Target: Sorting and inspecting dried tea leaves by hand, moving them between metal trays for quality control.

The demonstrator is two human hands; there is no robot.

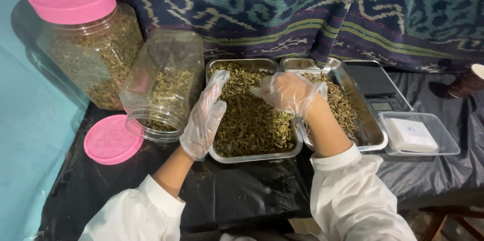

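Steel tray (252, 158) of dried green-brown herb sits mid-bench, long axis running away from the person. Left hand (204, 117), gloved, fingers straight and together, edge-on along the tray's left rim. Right hand (288, 92), gloved, loosely cupped over the herb at the far right corner; cannot tell whether it holds any. Second tray (370, 135) touches its right side; tilted open jar (161, 87) just left

Both gloved hands reach forward from white sleeves: the left hand (204, 117) flat, fingers extended, the right hand (289, 92) loosely cupped, palm down, just beside it.
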